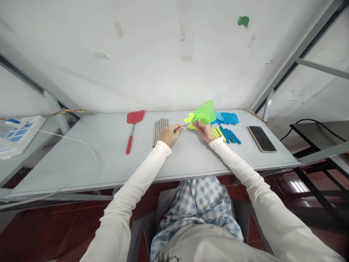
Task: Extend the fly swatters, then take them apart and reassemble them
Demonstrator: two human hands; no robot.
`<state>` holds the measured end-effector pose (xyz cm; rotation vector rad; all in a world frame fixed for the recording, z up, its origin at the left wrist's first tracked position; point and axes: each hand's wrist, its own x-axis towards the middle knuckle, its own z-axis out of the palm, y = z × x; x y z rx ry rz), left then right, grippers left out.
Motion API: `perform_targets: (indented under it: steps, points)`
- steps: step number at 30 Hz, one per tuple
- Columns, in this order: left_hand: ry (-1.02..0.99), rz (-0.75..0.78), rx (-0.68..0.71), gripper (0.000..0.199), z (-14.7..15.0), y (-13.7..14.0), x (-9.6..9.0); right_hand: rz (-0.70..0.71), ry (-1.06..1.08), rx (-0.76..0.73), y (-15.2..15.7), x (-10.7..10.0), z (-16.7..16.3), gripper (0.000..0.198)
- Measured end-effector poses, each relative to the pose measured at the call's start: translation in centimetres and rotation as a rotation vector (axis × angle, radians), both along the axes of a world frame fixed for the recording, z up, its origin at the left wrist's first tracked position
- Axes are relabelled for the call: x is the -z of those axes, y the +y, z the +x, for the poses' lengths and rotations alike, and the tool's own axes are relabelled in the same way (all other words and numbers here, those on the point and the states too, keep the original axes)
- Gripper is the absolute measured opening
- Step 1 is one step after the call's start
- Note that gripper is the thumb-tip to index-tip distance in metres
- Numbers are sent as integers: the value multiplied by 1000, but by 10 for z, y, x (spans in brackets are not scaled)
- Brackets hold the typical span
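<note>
Above the table I hold a green fly swatter [205, 112] in both hands, its mesh head raised to the right. My left hand [168, 135] is closed around the grip end of its thin metal rod. At the neck, where rod and head meet, my right hand [205, 131] pinches it. Metal rods [160, 126] lie side by side just behind my left hand. Beyond my right hand are a yellow-green swatter head [189, 119] and blue swatter heads [230, 118], partly overlapping. Yellow grips [217, 131] and blue grips [230, 134] lie beside that hand.
A red fly swatter [135, 117] with a metal shaft lies at the left of the grey table [109, 160]. A phone [261, 139] rests at the right. On the far left is a white and blue device [20, 134], with a pale cable [81, 142] crossing the tabletop.
</note>
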<state>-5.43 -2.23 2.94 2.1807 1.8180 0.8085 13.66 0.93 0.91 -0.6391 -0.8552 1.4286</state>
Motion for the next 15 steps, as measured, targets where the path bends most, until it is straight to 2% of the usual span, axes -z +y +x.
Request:
perform_targets:
  steps: [4, 8, 12, 15]
  points:
    - [25, -3, -79, 36, -12, -11, -7, 5, -43, -127, -3, -2, -7, 30]
    - [-11, 23, -287, 42, -41, -28, -19, -43, -118, -232, -7, -7, -6, 34]
    - [-52, -72, -591, 37, -79, -39, -19, -141, -193, -158, -6, -9, 4, 33]
    - [-47, -121, -677, 43, -98, -38, -8, -200, -220, -97, -5, -6, 8, 28]
